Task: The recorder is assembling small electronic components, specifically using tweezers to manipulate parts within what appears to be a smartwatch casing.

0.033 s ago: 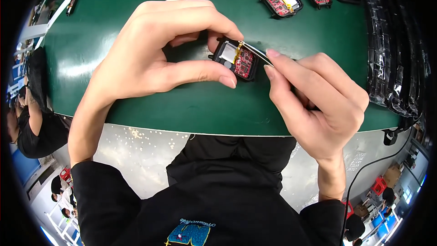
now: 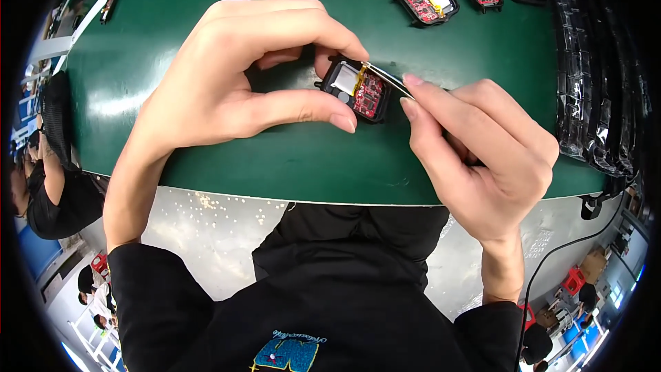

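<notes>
A small open electronic device (image 2: 370, 94) with a black case, red circuit board, silver battery and yellow tape is held tilted above the green table. My left hand (image 2: 234, 72) grips it at the edges, thumb along the near side and fingertips at the far side. Thin metal tweezers (image 2: 390, 80) are pinched between the thumb and forefinger of my right hand (image 2: 485, 148). Their tips meet the device's upper right edge, by the end of the yellow strip and close to my left forefinger. Whether the tips hold anything is too small to tell.
Several similar open devices (image 2: 427, 1) lie along the far side of the green table (image 2: 289, 169). Black plastic-wrapped strips or trays (image 2: 585, 62) are stacked at the right edge. A black cable (image 2: 544, 262) hangs below on the right. Another person (image 2: 58, 186) sits at the left.
</notes>
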A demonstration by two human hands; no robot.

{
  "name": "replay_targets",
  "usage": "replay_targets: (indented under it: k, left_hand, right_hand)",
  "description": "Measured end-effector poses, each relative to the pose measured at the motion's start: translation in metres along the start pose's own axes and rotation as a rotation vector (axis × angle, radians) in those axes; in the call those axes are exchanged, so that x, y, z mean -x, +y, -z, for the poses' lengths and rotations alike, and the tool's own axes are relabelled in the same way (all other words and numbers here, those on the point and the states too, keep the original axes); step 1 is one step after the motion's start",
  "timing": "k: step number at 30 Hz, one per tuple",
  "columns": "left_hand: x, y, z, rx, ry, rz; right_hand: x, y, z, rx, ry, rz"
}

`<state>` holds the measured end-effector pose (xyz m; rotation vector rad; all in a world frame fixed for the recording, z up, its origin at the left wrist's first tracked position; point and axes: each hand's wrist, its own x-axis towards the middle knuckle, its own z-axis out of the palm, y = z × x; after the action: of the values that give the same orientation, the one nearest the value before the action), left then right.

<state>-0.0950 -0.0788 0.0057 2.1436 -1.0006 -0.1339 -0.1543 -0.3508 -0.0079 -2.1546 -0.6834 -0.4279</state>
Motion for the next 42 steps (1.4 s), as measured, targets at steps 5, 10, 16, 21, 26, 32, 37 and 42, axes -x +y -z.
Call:
replay_targets:
  k: [5, 10, 16, 21, 26, 32, 37, 42]
  left_hand:
    - [0.0, -0.006, 0.007, 0.051, -0.063, -0.013]
    - [-0.001, -0.008, 0.006, 0.089, -0.065, -0.051]
    - [-0.003, -0.007, 0.008, 0.069, -0.103, -0.065]
    - [-0.002, -0.012, 0.007, 0.099, -0.094, -0.111]
    - [-0.004, -0.008, 0.009, 0.08, -0.131, -0.088]
    - [-0.003, -0.01, 0.007, 0.107, -0.113, -0.115]
    - [-0.005, -0.004, 0.006, 0.118, -0.116, -0.062]
    - [-0.005, -0.002, 0.01, 0.017, -0.153, -0.037]
  right_hand:
    - [-0.005, -0.004, 0.011, -0.165, -0.096, -0.153]
    - [-0.003, -0.002, 0.013, -0.238, -0.122, -0.236]
    - [-0.003, -0.002, 0.012, -0.237, -0.12, -0.25]
    - [-0.002, 0.0, 0.012, -0.244, -0.132, -0.245]
    - [-0.001, 0.0, 0.013, -0.239, -0.135, -0.25]
    - [-0.002, -0.002, 0.014, -0.244, -0.142, -0.248]
    - [-0.002, -0.003, 0.011, -0.234, -0.137, -0.243]
    - [-0.002, -0.004, 0.011, -0.227, -0.14, -0.237]
